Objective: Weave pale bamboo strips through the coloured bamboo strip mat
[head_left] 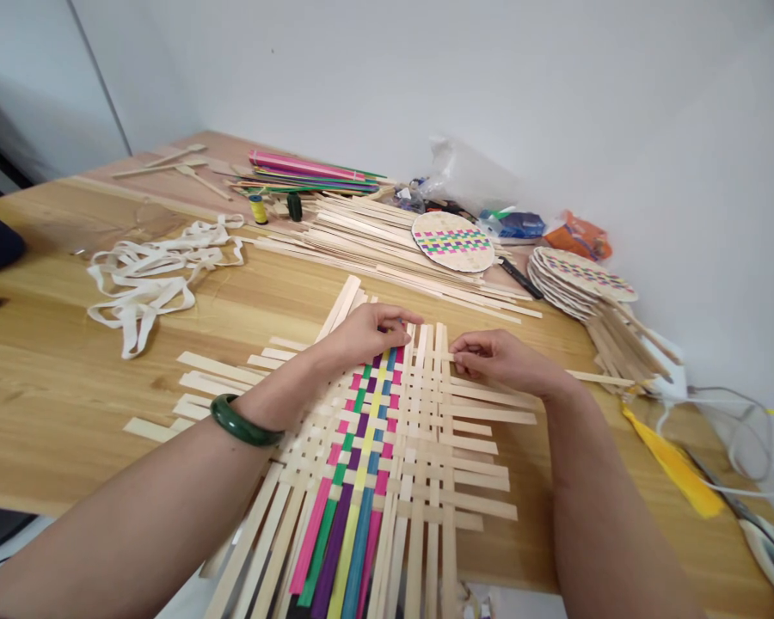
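A mat of pale flat bamboo strips (419,447) lies half woven in front of me, with pink, green, purple, yellow and blue strips down its middle. My left hand (367,334) bends over the mat's far edge, thumb and fingers closed around the far ends of the coloured strips; a green bangle (242,421) circles that wrist. At the far right edge, my right hand (490,357) pinches a pale crosswise strip (599,376), which passes beneath the hand and sticks out to the right. Long strip ends hang toward me over the table's front edge.
Behind lie loose bamboo strips (354,228), coloured strips (310,168) and a round woven fan piece (452,242). White ribbon (145,275) is heaped at left. On the right are stacked fans (574,275), a yellow tassel (674,460), scissors (764,537) and a white cable (745,430).
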A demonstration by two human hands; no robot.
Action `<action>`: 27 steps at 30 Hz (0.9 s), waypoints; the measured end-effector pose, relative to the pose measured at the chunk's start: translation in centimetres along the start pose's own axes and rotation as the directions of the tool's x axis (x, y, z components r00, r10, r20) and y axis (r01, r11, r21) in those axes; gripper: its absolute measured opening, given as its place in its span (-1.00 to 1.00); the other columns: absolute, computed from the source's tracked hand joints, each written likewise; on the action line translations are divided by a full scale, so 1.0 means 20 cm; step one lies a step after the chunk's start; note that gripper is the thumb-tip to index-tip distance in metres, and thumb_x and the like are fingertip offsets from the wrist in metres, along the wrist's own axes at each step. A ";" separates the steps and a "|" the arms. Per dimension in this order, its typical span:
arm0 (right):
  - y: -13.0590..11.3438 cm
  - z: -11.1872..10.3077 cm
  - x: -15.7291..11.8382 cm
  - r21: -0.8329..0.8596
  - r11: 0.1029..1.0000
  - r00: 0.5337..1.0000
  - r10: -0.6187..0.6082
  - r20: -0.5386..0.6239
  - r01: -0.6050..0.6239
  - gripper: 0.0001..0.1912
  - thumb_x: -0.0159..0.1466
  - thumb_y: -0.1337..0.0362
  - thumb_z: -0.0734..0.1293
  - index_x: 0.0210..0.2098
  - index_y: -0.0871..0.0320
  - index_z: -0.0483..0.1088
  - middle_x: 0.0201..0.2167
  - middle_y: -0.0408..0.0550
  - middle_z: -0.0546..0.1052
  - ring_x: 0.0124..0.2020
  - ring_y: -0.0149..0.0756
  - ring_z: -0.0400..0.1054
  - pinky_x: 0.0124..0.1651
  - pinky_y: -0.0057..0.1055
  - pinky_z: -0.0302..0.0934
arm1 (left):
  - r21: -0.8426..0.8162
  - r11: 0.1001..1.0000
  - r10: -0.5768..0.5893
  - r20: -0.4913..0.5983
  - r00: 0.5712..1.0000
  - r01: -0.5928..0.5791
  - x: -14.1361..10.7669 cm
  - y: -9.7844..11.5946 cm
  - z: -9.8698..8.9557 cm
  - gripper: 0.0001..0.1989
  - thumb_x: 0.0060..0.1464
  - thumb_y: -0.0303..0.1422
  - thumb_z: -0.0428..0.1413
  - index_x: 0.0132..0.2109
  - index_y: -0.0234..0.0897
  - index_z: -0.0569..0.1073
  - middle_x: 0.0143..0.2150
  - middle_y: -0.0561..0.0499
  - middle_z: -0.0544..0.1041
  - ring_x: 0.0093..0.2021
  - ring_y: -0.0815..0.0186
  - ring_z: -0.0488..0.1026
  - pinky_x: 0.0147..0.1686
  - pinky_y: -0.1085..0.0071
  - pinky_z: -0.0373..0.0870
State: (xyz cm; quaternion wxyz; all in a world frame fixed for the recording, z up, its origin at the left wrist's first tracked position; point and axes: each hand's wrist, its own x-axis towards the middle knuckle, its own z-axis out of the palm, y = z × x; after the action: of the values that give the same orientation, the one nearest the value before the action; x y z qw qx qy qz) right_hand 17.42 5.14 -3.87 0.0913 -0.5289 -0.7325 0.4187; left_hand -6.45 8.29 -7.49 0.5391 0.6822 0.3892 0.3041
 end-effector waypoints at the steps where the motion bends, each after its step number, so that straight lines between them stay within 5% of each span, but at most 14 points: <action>1: 0.00 0.00 0.00 0.018 1.000 1.000 0.001 -0.003 -0.001 -0.77 0.18 0.10 0.28 -0.46 0.13 0.36 -0.52 -0.14 0.40 -0.49 -0.37 0.22 -0.37 -0.39 0.13 | -0.001 1.000 0.005 0.000 1.000 -0.005 0.00 0.00 0.00 -0.63 0.02 -0.39 0.15 0.00 -0.38 0.56 -0.57 0.14 0.40 -0.55 0.46 0.22 -0.46 0.50 0.21; 10: 0.02 0.00 0.00 0.017 1.000 0.999 -0.023 -0.027 0.024 -0.78 0.16 0.11 0.27 -0.45 0.13 0.36 -0.52 -0.16 0.38 -0.47 -0.37 0.21 -0.38 -0.40 0.11 | 0.236 0.966 0.120 -0.064 0.991 -0.102 0.00 -0.01 0.02 -0.65 0.01 -0.35 0.21 -0.03 -0.34 0.58 -0.44 0.04 0.57 -0.21 0.27 0.49 -0.08 0.39 0.35; 18: 0.00 0.04 0.03 0.014 1.000 0.996 -0.002 -0.089 0.003 -0.78 0.15 0.11 0.23 -0.43 0.13 0.34 -0.54 -0.18 0.35 -0.50 -0.39 0.17 -0.40 -0.41 0.08 | 0.441 0.893 0.195 -0.191 0.962 -0.093 0.00 -0.03 0.06 -0.71 0.05 -0.45 0.14 -0.07 -0.25 0.62 -0.25 -0.01 0.61 -0.14 0.25 0.48 -0.03 0.37 0.37; 24: 0.01 0.04 0.03 -0.037 0.999 0.994 -0.019 -0.105 0.016 -0.83 0.12 0.19 0.22 -0.41 0.14 0.36 -0.55 -0.19 0.38 -0.52 -0.40 0.18 -0.40 -0.42 0.07 | 0.418 0.907 0.029 -0.203 0.979 0.060 0.01 0.05 0.07 -0.74 0.07 -0.43 0.12 -0.11 -0.28 0.62 -0.43 0.06 0.57 -0.34 0.32 0.49 -0.15 0.41 0.39; 27: 0.00 0.05 0.03 -0.047 0.997 0.991 -0.058 -0.118 0.053 -0.85 0.11 0.19 0.22 -0.44 0.14 0.34 -0.54 -0.18 0.37 -0.51 -0.39 0.17 -0.39 -0.41 0.07 | 0.525 0.848 0.018 -0.164 0.986 0.072 0.02 0.10 0.05 -0.72 0.05 -0.40 0.14 -0.09 -0.31 0.62 -0.47 0.05 0.56 -0.37 0.28 0.48 -0.04 0.31 0.36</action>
State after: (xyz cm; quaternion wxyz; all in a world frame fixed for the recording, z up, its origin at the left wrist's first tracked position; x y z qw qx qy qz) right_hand 16.67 5.20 -4.66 0.1348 -0.5341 -0.7493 0.3675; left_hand -4.98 7.82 -5.74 0.3013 0.7716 0.5100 0.2320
